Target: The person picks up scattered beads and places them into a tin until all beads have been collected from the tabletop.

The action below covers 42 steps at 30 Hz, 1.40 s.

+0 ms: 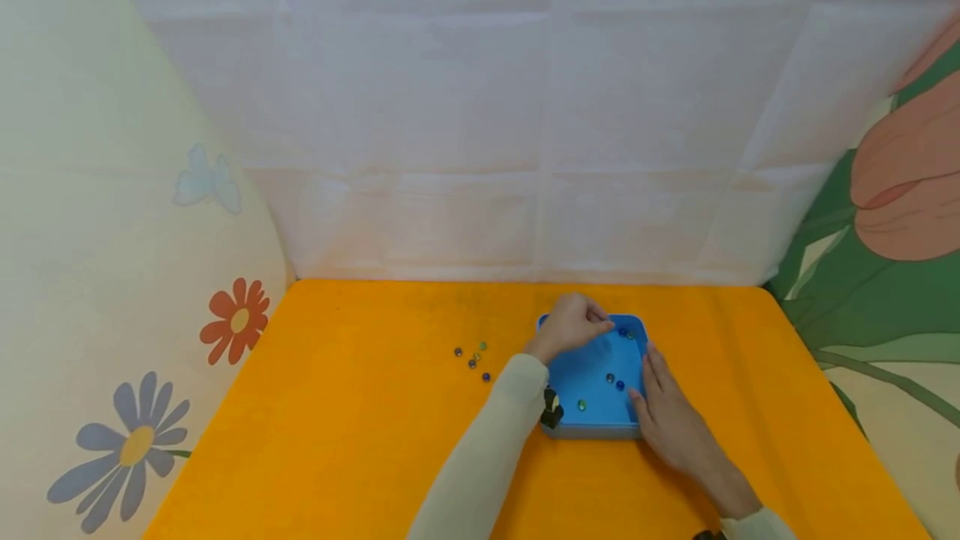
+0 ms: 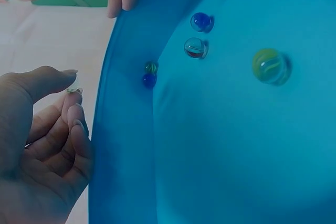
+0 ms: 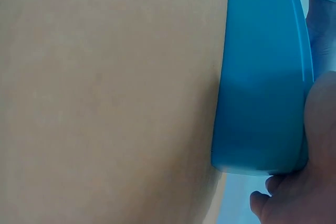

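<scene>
My left hand (image 1: 572, 327) is over the far part of a blue square tray (image 1: 592, 432). Thumb and fingertips pinch a small clear marble (image 2: 73, 84), seen in the left wrist view. Along the tray's right wall lies my right hand (image 1: 675, 422), fingers straight against the outside and thumb by the rim. Inside the tray are several glass marbles: a green-yellow one (image 1: 582, 405) near the front, a dark blue one (image 1: 620, 386) beside a clear one (image 2: 195, 48), and a blue one (image 2: 149, 81) touching a green one (image 2: 151, 67) at the far wall.
Left of the tray, several loose marbles (image 1: 472, 364) lie on the orange tabletop (image 1: 360, 440). A white sheet (image 1: 420, 107) hangs behind the table. Flower-printed cloths stand at the left (image 1: 90, 273) and right (image 1: 885, 315).
</scene>
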Each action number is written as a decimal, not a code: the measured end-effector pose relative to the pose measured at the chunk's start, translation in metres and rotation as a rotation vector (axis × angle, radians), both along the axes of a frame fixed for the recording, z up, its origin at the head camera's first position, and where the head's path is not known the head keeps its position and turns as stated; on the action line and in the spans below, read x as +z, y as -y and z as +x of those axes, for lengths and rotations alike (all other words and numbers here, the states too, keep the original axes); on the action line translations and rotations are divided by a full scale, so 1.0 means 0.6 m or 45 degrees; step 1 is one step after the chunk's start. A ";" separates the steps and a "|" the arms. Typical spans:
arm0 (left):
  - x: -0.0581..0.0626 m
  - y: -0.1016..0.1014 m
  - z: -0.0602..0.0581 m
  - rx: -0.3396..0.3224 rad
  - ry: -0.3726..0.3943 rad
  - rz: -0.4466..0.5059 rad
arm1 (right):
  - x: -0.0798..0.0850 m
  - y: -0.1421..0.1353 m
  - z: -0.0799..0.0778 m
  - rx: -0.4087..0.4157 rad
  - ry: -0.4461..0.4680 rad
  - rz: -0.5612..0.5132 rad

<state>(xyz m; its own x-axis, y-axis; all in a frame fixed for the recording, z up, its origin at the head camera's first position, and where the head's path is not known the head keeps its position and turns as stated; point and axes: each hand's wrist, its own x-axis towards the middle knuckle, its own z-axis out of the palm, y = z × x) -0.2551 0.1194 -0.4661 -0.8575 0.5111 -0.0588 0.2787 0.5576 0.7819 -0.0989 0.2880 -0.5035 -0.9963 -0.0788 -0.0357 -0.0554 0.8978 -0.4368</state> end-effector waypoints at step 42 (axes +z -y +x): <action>-0.013 -0.025 -0.003 -0.062 -0.015 -0.094 | -0.005 0.001 -0.004 0.014 -0.021 0.015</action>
